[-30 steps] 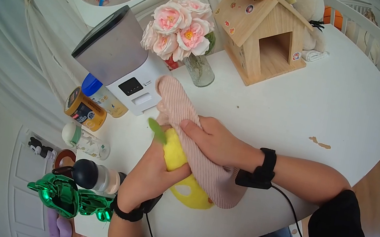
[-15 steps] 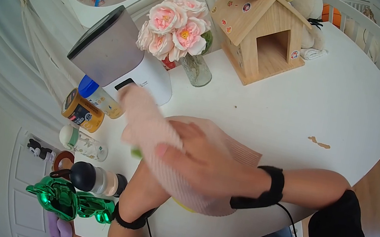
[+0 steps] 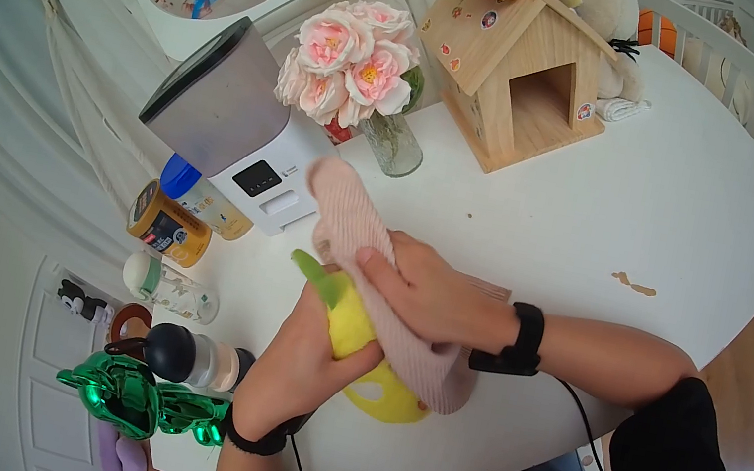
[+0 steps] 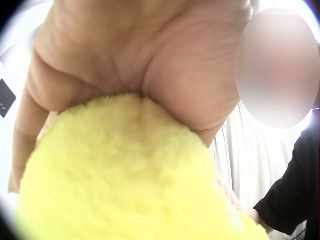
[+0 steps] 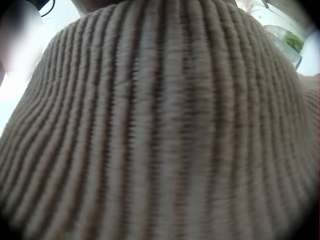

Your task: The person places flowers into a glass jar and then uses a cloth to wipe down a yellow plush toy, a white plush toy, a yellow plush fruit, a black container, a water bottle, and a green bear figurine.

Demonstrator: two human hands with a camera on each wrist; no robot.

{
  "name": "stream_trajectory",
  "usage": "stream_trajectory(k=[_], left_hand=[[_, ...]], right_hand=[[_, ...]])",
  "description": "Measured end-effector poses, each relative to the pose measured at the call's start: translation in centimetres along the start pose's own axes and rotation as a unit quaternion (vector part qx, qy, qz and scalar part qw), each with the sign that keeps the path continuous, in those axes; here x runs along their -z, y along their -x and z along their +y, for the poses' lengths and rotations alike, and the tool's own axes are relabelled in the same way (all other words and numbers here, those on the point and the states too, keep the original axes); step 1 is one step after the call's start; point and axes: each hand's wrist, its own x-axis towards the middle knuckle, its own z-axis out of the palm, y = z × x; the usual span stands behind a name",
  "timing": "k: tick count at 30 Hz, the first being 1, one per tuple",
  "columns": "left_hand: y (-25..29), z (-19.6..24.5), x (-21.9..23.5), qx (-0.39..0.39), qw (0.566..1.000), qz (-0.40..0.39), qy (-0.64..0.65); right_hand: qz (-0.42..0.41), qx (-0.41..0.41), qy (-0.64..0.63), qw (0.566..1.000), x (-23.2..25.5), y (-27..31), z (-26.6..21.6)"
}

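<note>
My left hand (image 3: 299, 363) grips a fuzzy yellow plush toy (image 3: 350, 322), thumb laid across its front. Green leaf-like felt (image 3: 319, 278) sticks out at the toy's upper end, and a pale oval patch shows lower down. In the left wrist view, the yellow pile (image 4: 125, 175) bulges out below my palm. With my right hand (image 3: 438, 292) I hold a pink ribbed cloth (image 3: 352, 206) against the toy's right side, thumb on top. The cloth hides that side, and its ribs (image 5: 170, 125) fill most of the right wrist view.
On the white table (image 3: 591, 223), a grey-and-white dispenser (image 3: 258, 164) and a glass vase of pink roses (image 3: 393, 143) stand beyond my hands. A wooden house (image 3: 525, 80) sits farther back. Leftward are a yellow canister (image 3: 169, 224), bottles (image 3: 171, 288) and a shiny green figure (image 3: 117, 392).
The right hand and cloth swept left over the toy, covering most of it half a second ago, then came back right. The yellow toy shows again in my left hand.
</note>
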Motion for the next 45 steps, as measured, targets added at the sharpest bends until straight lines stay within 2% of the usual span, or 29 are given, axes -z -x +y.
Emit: stream_trajectory(k=[1,3,4,6,7,9,10,12,13,15,16,18,19,21,22,24,25,27,28,31,33,34,35,36,38,39,42,44,45], left_hand=[[-0.1,0.1,0.1,0.000,1.000,0.001,0.000],[-0.5,0.4,0.4,-0.035,0.998,-0.043,-0.027],[-0.5,0.4,0.4,-0.035,0.998,-0.042,-0.027],[-0.5,0.4,0.2,-0.035,0.998,-0.041,-0.034],[-0.5,0.6,0.2,-0.035,0.998,-0.041,-0.034],[-0.2,1.3,0.2,-0.040,0.997,-0.028,-0.063],[-0.2,1.4,0.3,-0.038,0.997,-0.028,-0.062],[0.0,1.4,0.5,0.056,0.995,-0.068,-0.050],[0.1,1.3,0.5,0.058,0.995,-0.067,-0.049],[0.1,1.3,0.6,0.008,1.000,-0.025,-0.003],[0.2,1.2,0.5,0.009,1.000,-0.025,-0.003],[0.3,0.9,0.3,-0.034,0.999,-0.015,-0.014],[0.3,0.8,0.4,-0.033,0.999,-0.015,-0.014],[0.1,0.7,0.6,-0.005,0.997,-0.065,-0.051],[0.1,0.9,0.5,-0.005,0.997,-0.064,-0.052],[0.1,1.2,0.2,-0.002,0.998,-0.011,-0.059],[0.0,1.2,0.2,-0.003,0.998,-0.010,-0.059],[-0.2,1.2,0.2,-0.045,0.997,-0.018,-0.067],[-0.2,1.3,0.3,-0.045,0.996,-0.019,-0.068],[-0.2,1.6,0.2,-0.039,0.996,-0.026,-0.081],[0.0,1.7,0.0,-0.027,0.998,-0.004,-0.055],[0.1,1.5,0.3,-0.026,0.998,-0.004,-0.054],[0.3,1.3,0.7,0.004,0.997,-0.044,-0.067],[0.5,1.1,0.9,0.034,0.993,-0.084,-0.081],[0.8,1.3,0.7,0.002,0.997,-0.053,-0.056],[0.9,1.4,0.7,-0.030,0.999,-0.020,-0.031],[0.7,0.7,0.5,-0.001,0.998,-0.036,-0.047],[0.6,0.4,0.3,-0.010,0.997,-0.023,-0.078],[0.5,0.4,0.2,-0.019,0.994,-0.010,-0.110]], right_hand=[[0.000,0.001,0.000,1.000,0.3,-0.4,1.4],[-0.033,-0.117,0.015,0.993,1.1,-1.1,3.5],[-0.034,-0.116,0.015,0.993,1.6,-1.2,3.9],[-0.060,-0.272,-0.114,0.954,2.2,-1.5,4.0],[-0.060,-0.272,-0.114,0.954,2.1,-1.5,3.8],[-0.048,-0.209,-0.057,0.975,1.5,-1.2,2.7],[-0.049,-0.210,-0.057,0.975,1.1,-0.7,1.7],[-0.080,-0.077,-0.142,0.984,0.1,0.4,-1.8],[-0.082,-0.079,-0.142,0.983,-0.3,0.9,-3.3],[0.002,0.139,-0.114,0.984,-1.1,1.6,-5.4],[0.001,0.138,-0.114,0.984,-1.3,1.7,-5.1],[0.005,0.229,-0.015,0.973,-1.6,1.8,-4.3],[0.005,0.228,-0.016,0.973,-1.5,1.8,-4.0],[-0.003,0.093,-0.080,0.992,-0.8,1.4,-3.5],[-0.004,0.094,-0.080,0.992,-0.5,1.1,-2.6],[-0.021,-0.046,-0.017,0.999,0.1,0.2,0.1],[-0.021,-0.045,-0.016,0.999,0.6,-0.1,1.0],[-0.041,-0.137,0.040,0.989,1.4,-0.6,2.1],[-0.041,-0.137,0.039,0.989,1.5,-0.8,2.5],[-0.042,-0.216,-0.001,0.975,1.6,-0.9,2.4],[-0.065,-0.081,0.035,0.994,1.2,-0.1,-0.1],[-0.055,-0.024,-0.020,0.998,1.0,0.5,-2.3],[-0.046,0.032,-0.076,0.996,0.5,1.1,-4.0],[-0.047,0.031,-0.076,0.996,-0.6,1.5,-4.5],[0.034,0.263,-0.029,0.964,-2.1,1.9,-5.1],[0.035,0.263,-0.029,0.964,-2.1,1.9,-5.1],[0.015,0.293,0.002,0.956,-1.6,1.9,-4.3],[-0.023,0.124,-0.024,0.992,-0.8,1.4,-3.2],[-0.022,0.125,-0.024,0.992,-0.1,0.9,-2.5]])
